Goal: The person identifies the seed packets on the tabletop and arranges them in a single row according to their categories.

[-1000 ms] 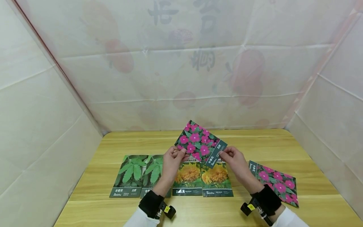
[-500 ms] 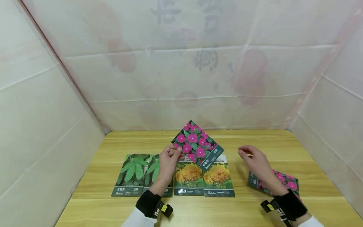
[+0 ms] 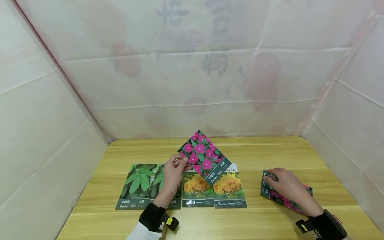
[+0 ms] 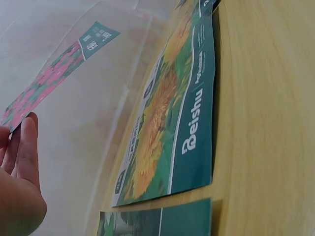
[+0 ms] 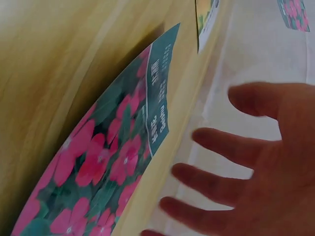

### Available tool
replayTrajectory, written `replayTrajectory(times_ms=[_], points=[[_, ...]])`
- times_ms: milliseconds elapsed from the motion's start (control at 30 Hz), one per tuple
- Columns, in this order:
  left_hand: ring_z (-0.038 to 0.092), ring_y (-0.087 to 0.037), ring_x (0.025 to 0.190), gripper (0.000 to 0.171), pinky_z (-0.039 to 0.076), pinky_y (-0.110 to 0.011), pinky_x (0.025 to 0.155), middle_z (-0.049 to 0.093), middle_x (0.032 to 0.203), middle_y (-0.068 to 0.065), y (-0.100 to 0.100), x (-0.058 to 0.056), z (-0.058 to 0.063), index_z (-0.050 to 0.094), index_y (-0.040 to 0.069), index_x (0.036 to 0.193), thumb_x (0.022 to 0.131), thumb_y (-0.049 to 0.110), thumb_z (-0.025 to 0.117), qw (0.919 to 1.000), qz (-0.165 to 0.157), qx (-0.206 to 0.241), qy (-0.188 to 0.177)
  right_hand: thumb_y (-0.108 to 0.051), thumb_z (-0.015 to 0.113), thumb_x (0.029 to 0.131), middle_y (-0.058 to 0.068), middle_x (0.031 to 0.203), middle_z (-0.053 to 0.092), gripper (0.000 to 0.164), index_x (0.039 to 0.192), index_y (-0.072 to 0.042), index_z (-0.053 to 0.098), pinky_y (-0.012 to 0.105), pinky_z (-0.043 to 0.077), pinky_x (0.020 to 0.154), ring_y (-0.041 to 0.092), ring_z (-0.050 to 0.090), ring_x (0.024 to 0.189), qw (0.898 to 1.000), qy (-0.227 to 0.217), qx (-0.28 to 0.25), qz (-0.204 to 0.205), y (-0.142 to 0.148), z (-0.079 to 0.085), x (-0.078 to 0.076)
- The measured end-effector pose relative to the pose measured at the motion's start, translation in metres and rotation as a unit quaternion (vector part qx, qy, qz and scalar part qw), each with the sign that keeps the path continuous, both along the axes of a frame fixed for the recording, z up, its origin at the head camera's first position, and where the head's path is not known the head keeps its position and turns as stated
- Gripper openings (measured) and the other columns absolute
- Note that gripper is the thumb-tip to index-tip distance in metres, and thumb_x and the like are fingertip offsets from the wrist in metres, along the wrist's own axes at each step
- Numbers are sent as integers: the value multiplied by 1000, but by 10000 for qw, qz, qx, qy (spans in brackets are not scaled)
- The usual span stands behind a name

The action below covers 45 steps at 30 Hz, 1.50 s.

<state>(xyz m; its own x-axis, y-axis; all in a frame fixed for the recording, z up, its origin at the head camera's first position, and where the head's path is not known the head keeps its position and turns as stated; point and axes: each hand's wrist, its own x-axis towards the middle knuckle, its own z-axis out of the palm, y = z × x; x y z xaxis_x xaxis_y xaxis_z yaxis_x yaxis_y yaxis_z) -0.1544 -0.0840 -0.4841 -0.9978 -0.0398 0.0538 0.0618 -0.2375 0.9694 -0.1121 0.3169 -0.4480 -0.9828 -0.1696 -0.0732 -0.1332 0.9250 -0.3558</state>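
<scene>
My left hand [image 3: 171, 175] pinches one pink-flower seed packet [image 3: 200, 154] at its left edge. That packet is raised and tilted, its dark label end pointing down to the right, and it overlaps the tops of two orange-flower seed packets [image 3: 229, 186] in the head view. On the right, my right hand [image 3: 287, 186] is over a second pink-flower packet [image 5: 98, 157], covering much of it in the head view. Its fingers [image 5: 211, 184] look spread and hold nothing in the right wrist view, beside the packet's edge. The lower packet lies askew on the table.
Two green-leaf seed packets [image 3: 136, 186] lie at the left of the row, one partly hidden behind my left hand. The wooden table [image 3: 207, 225] meets white fabric walls [image 3: 192, 83] at the back and sides.
My right hand has let go of the raised packet and moved right and down to the other pink-flower packet. My left hand still holds its packet, slightly further left and lower.
</scene>
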Motion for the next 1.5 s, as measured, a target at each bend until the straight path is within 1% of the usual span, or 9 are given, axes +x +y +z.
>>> replayTrajectory(times_ms=[100, 200, 300, 433, 700, 1100, 1267, 1400, 1500], points=[[71, -16, 85, 21, 62, -46, 91, 73, 93, -15, -3, 1, -1, 58, -7, 117, 105, 9, 64, 10000, -27, -29, 0, -38, 62, 105, 44, 135, 51, 57, 135, 11, 61, 70, 51, 93, 59, 55, 119, 9986, -501, 120, 65, 3, -1, -1], [71, -16, 85, 21, 63, -42, 89, 72, 93, -15, -4, 1, -1, 58, -7, 117, 105, 10, 64, 10000, -50, -38, -11, -42, 59, 106, 50, 141, 41, 65, 139, 13, 55, 75, 47, 96, 65, 47, 125, 9945, -1040, 87, 79, 7, -6, -5], [71, -16, 85, 23, 64, -36, 86, 72, 92, -15, -5, 1, -2, 58, -6, 118, 104, 11, 65, 10000, -77, -56, -10, -45, 58, 105, 52, 144, 35, 71, 143, 14, 51, 78, 44, 96, 70, 41, 126, 9925, -1215, 123, 43, 12, -13, -10], [71, -17, 84, 23, 65, -34, 83, 72, 92, -14, -4, 0, -3, 60, -6, 118, 104, 12, 66, 9998, -108, -156, -4, -45, 59, 105, 52, 145, 32, 71, 144, 14, 50, 81, 42, 95, 74, 38, 125, 9951, -951, 253, -15, 21, -21, -18], [70, -17, 82, 27, 62, -50, 89, 72, 93, -12, -4, 0, -3, 60, -5, 121, 104, 14, 66, 9991, -288, -320, -65, -36, 60, 106, 52, 146, 31, 64, 144, 15, 50, 81, 39, 99, 74, 35, 127, 9985, -542, 61, 13, 38, -26, -38], [70, -23, 84, 28, 59, -53, 93, 68, 93, -18, -5, 4, 2, 61, -3, 126, 104, 15, 65, 9969, -674, -410, 47, -38, 57, 107, 49, 152, 23, 68, 151, 12, 42, 81, 26, 107, 73, 20, 134, 9970, -623, -464, 2, 58, -28, -58], [70, -23, 86, 30, 62, -47, 91, 67, 95, -21, -4, 6, 2, 61, -4, 126, 104, 16, 66, 9963, -715, -465, 123, -36, 57, 108, 48, 148, 32, 64, 146, 14, 47, 77, 37, 102, 68, 36, 131, 9987, -174, -475, -59, 51, -26, -57], [70, -22, 88, 29, 62, -45, 90, 67, 96, -22, -4, 7, 3, 60, -4, 128, 105, 13, 64, 9957, -742, -528, 175, -32, 55, 110, 40, 141, 49, 54, 142, 11, 54, 65, 51, 88, 54, 60, 112, 9961, 529, -696, -76, 28, -19, -50], [69, -20, 85, 26, 63, -46, 88, 68, 93, -19, -3, 7, 4, 62, -4, 126, 104, 11, 65, 9954, -741, -579, 160, -31, 53, 111, 32, 133, 59, 46, 138, 5, 59, 53, 53, 78, 41, 65, 100, 9905, 962, -984, 3, 4, -17, -43]])
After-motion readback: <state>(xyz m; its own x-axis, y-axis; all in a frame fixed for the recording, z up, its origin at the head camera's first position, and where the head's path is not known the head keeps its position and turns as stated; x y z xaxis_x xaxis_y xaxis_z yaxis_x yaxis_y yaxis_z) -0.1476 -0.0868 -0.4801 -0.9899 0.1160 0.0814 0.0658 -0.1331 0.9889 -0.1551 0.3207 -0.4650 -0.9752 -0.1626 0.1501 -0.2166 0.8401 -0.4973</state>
